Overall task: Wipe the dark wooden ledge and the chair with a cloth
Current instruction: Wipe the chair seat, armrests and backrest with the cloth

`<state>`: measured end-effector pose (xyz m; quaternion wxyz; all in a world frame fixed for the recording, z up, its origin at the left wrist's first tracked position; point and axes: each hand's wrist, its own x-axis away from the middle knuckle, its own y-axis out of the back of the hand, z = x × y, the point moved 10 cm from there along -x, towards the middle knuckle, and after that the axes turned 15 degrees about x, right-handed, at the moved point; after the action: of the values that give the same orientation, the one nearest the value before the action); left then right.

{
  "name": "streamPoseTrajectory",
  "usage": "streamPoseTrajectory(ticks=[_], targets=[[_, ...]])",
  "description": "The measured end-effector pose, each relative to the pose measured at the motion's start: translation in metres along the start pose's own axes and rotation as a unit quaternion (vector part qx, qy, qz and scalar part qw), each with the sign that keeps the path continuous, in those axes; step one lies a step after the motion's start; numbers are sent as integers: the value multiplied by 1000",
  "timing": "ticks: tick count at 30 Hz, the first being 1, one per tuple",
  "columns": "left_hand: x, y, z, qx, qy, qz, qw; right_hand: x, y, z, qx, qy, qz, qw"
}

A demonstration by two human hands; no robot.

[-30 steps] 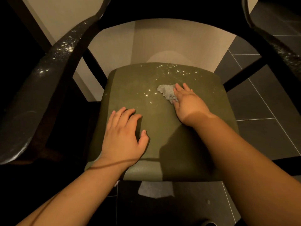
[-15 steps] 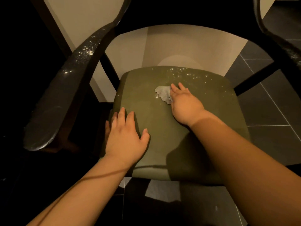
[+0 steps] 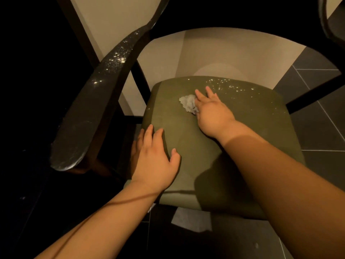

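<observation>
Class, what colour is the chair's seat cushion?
Olive green; the seat cushion shows best in the head view.

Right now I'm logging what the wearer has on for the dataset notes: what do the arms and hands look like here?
Both forearms are bare as far as the frame shows: no sleeves, gloves, watch or rings visible. The left hand and right hand have short, unpainted nails. A thin dark line crosses the left forearm; whether it is a cord or a shadow is unclear.

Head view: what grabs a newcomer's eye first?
The right hand pressing a crumpled pale cloth flat onto the olive chair seat, mid-frame. Next, bright specks along the seat's far edge, and more on the dark wooden armrest at left. The left hand rests open on the seat's near-left corner.
</observation>
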<state>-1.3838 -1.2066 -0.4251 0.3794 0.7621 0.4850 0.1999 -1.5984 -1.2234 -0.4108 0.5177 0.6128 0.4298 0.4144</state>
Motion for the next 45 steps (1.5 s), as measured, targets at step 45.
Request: streamPoseTrajectory(ticks=[45], targets=[[20, 12, 32, 0, 101, 11, 995, -69, 8, 152, 60, 198, 12, 978]])
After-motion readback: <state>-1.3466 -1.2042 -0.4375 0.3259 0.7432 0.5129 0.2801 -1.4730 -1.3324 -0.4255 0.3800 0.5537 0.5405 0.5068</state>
